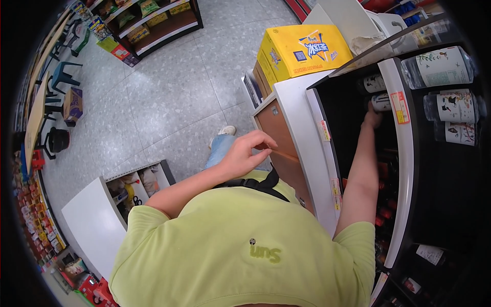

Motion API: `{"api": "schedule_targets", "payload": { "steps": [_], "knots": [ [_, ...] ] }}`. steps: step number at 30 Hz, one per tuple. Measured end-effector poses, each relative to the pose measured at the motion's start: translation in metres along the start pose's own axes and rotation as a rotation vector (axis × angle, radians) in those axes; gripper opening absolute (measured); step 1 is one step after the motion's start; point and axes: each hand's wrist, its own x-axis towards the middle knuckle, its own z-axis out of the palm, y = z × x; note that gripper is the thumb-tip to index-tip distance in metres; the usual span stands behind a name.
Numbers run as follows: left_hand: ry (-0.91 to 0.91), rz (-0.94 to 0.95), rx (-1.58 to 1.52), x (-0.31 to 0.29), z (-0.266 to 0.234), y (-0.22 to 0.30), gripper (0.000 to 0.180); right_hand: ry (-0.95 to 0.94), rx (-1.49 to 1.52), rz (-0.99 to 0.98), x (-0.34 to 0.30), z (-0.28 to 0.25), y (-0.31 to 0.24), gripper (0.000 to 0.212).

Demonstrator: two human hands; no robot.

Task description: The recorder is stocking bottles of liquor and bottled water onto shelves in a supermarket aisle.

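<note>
My right arm reaches deep into the dark shelf unit on the right. There my right hand has its fingers around the near end of a bottle with a white patterned label; part of the grip is in shadow. Just beyond it lies a second white-labelled bottle. In front of my waist hangs my left hand, its fingers loosely bent and a gap between thumb and forefinger. Nothing shows in it. The brown side panel of the white counter is close to its fingertips.
Large clear bottles lie on the neighbouring shelf level, behind a pale curved shelf edge. A yellow carton sits atop the white counter. Behind my left arm stands a white cabinet with an open compartment. A snack rack is ahead.
</note>
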Motion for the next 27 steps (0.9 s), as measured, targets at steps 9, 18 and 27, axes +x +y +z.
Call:
{"api": "schedule_targets", "payload": {
  "steps": [9, 18, 27],
  "knots": [
    [-0.001, -0.009, 0.002, 0.002, 0.000, 0.001, 0.015, -0.177, 0.128, -0.120, -0.040, 0.050, -0.023, 0.035],
    [0.029, -0.009, 0.013, -0.001, -0.001, -0.003, 0.016, -0.394, 0.138, -0.114, -0.007, 0.063, -0.023, 0.044],
    [-0.001, -0.021, 0.023, 0.000, 0.000, -0.002, 0.018, -0.032, 0.082, 0.027, -0.029, 0.046, -0.012, 0.040]
  ]
}}
